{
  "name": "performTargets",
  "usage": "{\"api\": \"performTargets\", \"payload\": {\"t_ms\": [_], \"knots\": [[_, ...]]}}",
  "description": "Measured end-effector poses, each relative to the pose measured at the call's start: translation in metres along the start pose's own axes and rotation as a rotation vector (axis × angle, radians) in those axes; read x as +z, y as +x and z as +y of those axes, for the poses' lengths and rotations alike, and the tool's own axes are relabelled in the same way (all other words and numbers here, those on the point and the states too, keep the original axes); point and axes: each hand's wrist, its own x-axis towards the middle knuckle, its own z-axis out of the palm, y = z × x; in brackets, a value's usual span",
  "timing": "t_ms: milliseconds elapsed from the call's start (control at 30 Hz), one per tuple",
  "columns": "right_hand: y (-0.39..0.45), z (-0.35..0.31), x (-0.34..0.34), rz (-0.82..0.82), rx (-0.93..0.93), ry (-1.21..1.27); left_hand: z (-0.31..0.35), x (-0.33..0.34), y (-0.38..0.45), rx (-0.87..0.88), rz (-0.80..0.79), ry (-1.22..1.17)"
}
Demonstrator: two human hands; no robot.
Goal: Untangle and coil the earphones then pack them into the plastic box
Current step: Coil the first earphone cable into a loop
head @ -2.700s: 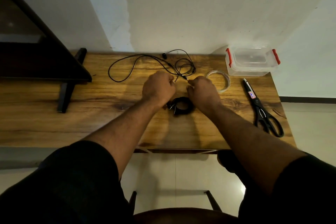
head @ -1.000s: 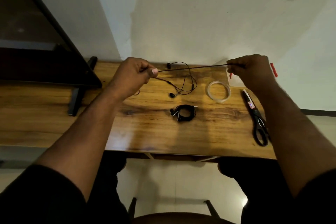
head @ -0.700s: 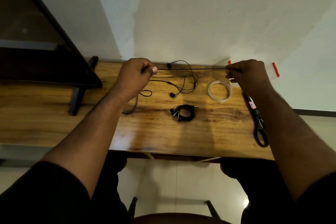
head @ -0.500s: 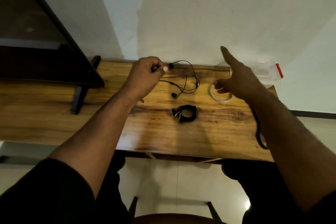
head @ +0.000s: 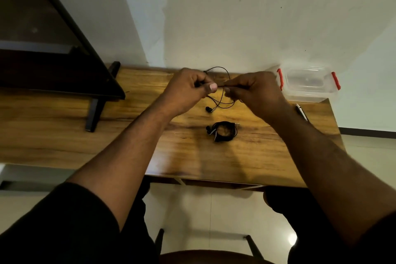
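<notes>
Both hands are raised over the back of the wooden table (head: 64, 135), close together. My left hand (head: 188, 90) pinches the black earphone cable (head: 222, 100) between thumb and fingers. My right hand (head: 255, 90) pinches the same cable a short way to the right. Loose loops hang below and behind the hands, with one earbud (head: 209, 109) lying on the table. A second pair of earphones (head: 222, 131), coiled into a tight black bundle, lies nearer me. The clear plastic box (head: 308, 83) with red clips stands at the back right, lid on.
A dark stand with a sloping panel (head: 64, 66) fills the back left. The handle end of the scissors (head: 301, 111) shows past my right forearm near the right edge. A white wall rises just behind the table. A chair edge (head: 205, 255) shows below.
The hands had stretched the cable taut and wide apart. My right hand then let go, swung back in, and now pinches the cable again next to my left hand.
</notes>
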Motion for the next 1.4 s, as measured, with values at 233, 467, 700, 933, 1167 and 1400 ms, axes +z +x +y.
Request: {"api": "performTargets", "payload": {"t_ms": [233,467,700,933,1167,1400], "knots": [[0.008,0.042,-0.063,0.245,0.148,0.087,-0.018,-0.06,0.006,-0.034,0.196,0.19],[0.009,0.052,-0.066,0.265,0.161,0.101,-0.013,-0.056,0.009,-0.003,0.276,0.227],[0.007,0.032,-0.049,0.153,0.225,0.044,-0.016,-0.038,0.011,0.016,0.28,0.173],[0.004,-0.016,0.024,-0.073,-0.057,0.076,-0.005,-0.002,0.011,0.108,0.046,0.129],[0.005,-0.007,0.021,0.003,-0.196,-0.142,-0.005,-0.006,0.009,0.07,-0.041,0.113],[0.014,0.012,-0.009,0.083,0.042,0.058,-0.008,-0.028,0.008,0.006,0.04,0.096]]}}
